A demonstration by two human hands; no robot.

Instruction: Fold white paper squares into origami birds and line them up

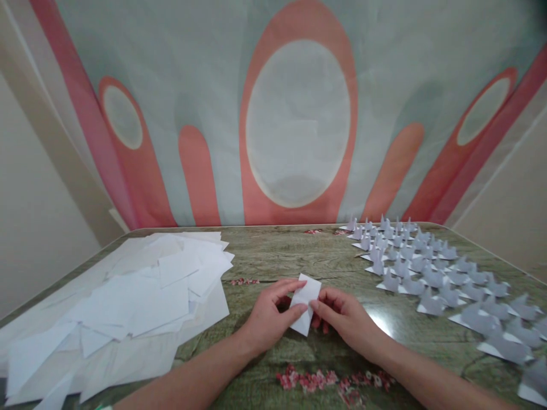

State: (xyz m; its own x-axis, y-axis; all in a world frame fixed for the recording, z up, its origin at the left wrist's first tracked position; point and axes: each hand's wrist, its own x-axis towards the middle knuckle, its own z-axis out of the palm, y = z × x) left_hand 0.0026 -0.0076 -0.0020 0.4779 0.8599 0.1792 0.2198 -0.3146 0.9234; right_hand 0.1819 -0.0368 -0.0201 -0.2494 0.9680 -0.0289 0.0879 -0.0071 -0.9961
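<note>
Between my two hands is a small folded piece of white paper (306,293), tilted slightly above the middle of the table. My left hand (276,310) grips its left side, with the thumb across the front and the index finger at the upper edge. On the right edge, my right hand (339,316) pinches the paper between thumb and fingers. Some fingertips of both hands are hidden behind the paper. How the back of the paper is folded cannot be seen.
A spread pile of loose white paper sheets (132,302) covers the table's left side. Rows of folded white paper figures (431,276) stand on the right. The wood-patterned table (265,250) bears printed pink flowers (307,378) and meets a patterned backdrop (299,125).
</note>
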